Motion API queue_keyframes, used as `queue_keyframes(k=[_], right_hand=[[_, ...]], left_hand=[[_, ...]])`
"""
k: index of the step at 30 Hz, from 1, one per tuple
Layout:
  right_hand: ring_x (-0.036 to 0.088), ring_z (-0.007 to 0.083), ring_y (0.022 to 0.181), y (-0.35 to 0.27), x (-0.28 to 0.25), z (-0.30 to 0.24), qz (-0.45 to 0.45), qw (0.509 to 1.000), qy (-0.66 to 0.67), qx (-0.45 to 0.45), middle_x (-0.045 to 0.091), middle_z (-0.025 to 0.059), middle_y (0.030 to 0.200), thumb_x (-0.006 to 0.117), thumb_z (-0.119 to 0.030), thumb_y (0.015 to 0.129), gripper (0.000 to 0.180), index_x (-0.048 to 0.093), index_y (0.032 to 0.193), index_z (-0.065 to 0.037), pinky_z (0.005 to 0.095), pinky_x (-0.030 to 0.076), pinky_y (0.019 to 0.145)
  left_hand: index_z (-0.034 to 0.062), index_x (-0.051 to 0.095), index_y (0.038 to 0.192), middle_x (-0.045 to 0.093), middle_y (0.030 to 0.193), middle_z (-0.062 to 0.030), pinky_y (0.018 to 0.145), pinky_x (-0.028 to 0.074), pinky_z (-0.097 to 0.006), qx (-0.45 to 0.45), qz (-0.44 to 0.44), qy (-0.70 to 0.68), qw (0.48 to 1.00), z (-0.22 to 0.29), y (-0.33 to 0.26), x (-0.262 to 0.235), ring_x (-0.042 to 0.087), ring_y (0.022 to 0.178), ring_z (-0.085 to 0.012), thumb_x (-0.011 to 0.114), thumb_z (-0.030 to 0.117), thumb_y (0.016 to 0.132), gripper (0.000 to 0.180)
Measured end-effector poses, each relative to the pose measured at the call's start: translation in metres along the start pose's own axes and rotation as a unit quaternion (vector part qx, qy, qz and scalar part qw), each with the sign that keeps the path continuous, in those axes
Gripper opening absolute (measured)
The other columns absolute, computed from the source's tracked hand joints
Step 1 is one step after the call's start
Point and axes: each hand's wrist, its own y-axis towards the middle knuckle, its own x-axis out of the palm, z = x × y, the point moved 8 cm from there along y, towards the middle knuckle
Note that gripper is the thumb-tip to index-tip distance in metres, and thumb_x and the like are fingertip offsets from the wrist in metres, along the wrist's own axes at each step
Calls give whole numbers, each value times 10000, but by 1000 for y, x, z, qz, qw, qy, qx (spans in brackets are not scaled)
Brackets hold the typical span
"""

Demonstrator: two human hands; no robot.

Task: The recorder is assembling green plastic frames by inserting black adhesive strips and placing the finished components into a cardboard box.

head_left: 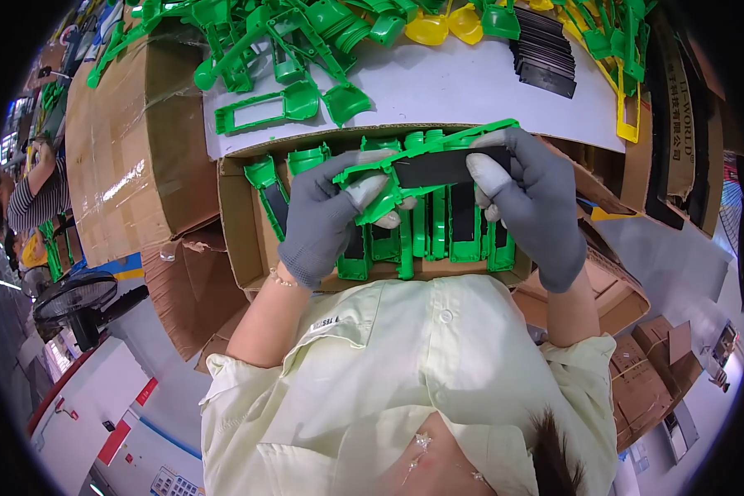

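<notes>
In my left hand [312, 223], gloved in grey with pale fingertips, is the scoop end of a green plastic frame [488, 131], pinched between thumb and fingers. My right hand [541, 211], gloved alike, grips a flat black strip [430, 169] by its right end, thumb on its face. The strip lies along the frame; whether it is seated in it I cannot tell. Both hands are above an open cardboard box [238, 227]. Inside stand several similar green parts [419, 227], some with black strips in them, partly hidden by my hands.
A white worktop [463, 78] beyond the box bears a heap of green parts [298, 50], yellow scoop pieces [428, 30] and a stack of black strips [546, 62]. Large cartons [112, 149] flank it at left. A black fan [74, 302] and another person [41, 182] are farther left.
</notes>
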Motion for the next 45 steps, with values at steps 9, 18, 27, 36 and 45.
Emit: queue_keyframes(k=[9, 18, 27, 36, 45], right_hand=[[462, 24, 500, 4, 4, 16, -3, 999, 43, 32, 537, 3, 606, 600, -108, 858, 137, 576, 948, -7, 181, 358, 437], [580, 99, 754, -5, -21, -8, 162, 965, -129, -160, 618, 61, 867, 744, -128, 711, 389, 564, 1041, -29, 220, 465, 668], [567, 104, 559, -15, 25, 36, -25, 990, -110, -88, 613, 48, 682, 676, -53, 743, 122, 624, 834, 9, 238, 462, 534], [537, 61, 540, -13, 47, 33, -89, 980, 125, 130, 581, 17, 763, 644, -104, 813, 309, 554, 1102, -42, 188, 396, 472], [504, 40, 522, -19, 39, 15, -49, 990, 129, 23, 572, 13, 848, 538, -40, 854, 361, 505, 1214, -49, 185, 383, 473]], left_hand=[[-39, 583, 1144, 630, 964, -132, 609, 575, -265, -19, 51, 39, 998, -1, 2, 12, 681, 787, -248, 573, 0, 859, 288], [-39, 616, 1094, 637, 958, -121, 564, 550, -232, -3, 22, 101, 995, 8, -5, -1, 682, 752, -210, 614, -22, 832, 263], [-75, 603, 1072, 649, 886, -136, 516, 530, -231, -25, 41, 184, 982, 3, -25, -12, 675, 695, -208, 600, -45, 817, 258], [-47, 580, 1067, 632, 836, -112, 439, 456, -207, -119, 83, 12, 989, -15, -39, -39, 625, 602, -144, 597, 55, 856, 235], [-55, 527, 1138, 606, 903, -150, 464, 471, -226, -124, 54, -157, 978, -28, -39, -30, 647, 642, -228, 593, 62, 860, 309]])
